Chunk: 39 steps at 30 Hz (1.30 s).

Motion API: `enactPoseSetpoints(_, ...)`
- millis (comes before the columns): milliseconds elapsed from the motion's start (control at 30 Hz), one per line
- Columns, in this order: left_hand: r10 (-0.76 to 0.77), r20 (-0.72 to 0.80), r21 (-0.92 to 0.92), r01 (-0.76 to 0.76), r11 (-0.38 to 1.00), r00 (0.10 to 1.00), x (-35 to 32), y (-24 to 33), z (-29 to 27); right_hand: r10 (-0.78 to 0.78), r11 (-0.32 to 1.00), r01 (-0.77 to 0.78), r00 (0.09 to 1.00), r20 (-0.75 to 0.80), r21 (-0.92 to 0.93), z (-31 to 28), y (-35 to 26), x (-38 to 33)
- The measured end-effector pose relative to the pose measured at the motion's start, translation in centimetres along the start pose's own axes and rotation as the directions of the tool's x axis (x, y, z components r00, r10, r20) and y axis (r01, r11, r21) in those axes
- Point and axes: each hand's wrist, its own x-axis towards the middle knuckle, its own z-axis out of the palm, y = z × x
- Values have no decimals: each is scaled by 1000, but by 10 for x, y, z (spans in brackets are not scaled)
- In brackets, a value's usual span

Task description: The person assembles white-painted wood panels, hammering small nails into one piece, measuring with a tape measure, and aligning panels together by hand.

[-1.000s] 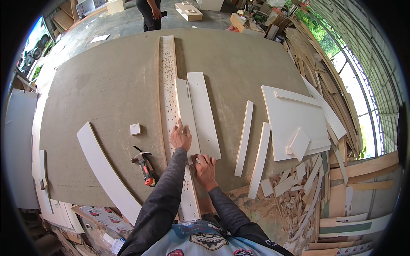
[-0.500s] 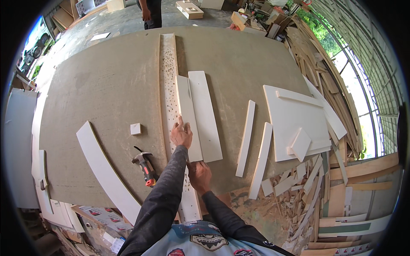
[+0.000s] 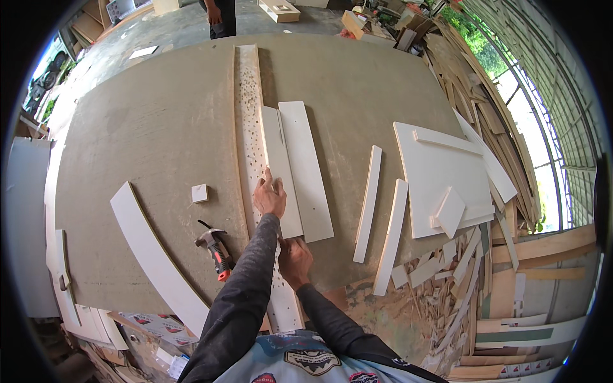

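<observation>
A narrow white board [image 3: 279, 150] lies lengthwise along the right edge of a long, hole-dotted white strip [image 3: 251, 105]. My left hand [image 3: 271, 197] rests on the narrow board with its fingers stretched out and apart. At that board's near end, my right hand [image 3: 295, 262] is closed with the fingers curled; whatever it grips is hidden. A wider white board [image 3: 308, 169] sits just right of the narrow one. To the left lie a claw hammer [image 3: 217, 252] with a red and black handle and a small white square block [image 3: 200, 193].
A curved white panel [image 3: 156, 249] lies on the left of the brown worktable [image 3: 147, 121]. Two white strips [image 3: 368, 204] and a large white panel [image 3: 434, 172] are on the right. Wood offcuts [image 3: 440, 281] heap below the right edge. A person [image 3: 220, 19] stands beyond the far edge.
The view has shifted slightly. Both my hands stay at nearly the same places along the narrow board; the fingers of my right hand look a little more curled.
</observation>
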Motion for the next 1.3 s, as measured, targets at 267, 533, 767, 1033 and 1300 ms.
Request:
enactPoseSetpoints(267,-3,2,-18,3,1000,1000,10,1,2,-12,1000,11,999,-48,-13,9,-4,9)
enactPoseSetpoints(533,-10,48,26,9,1000,999,22,3,7,30,999,-31,999,-45,-31,15,-7,19)
enactPoseSetpoints(767,24,-13,29,-23,999,1000,32,-2,9,44,999,-45,997,-64,-13,25,-12,26)
enactPoseSetpoints(1033,42,-36,11,-42,999,998,44,-10,16,48,999,-48,991,-122,4,34,-18,34)
enactPoseSetpoints(1300,11,1,-6,-11,1000,1000,50,-2,13,36,999,-35,975,-220,8,36,-24,41)
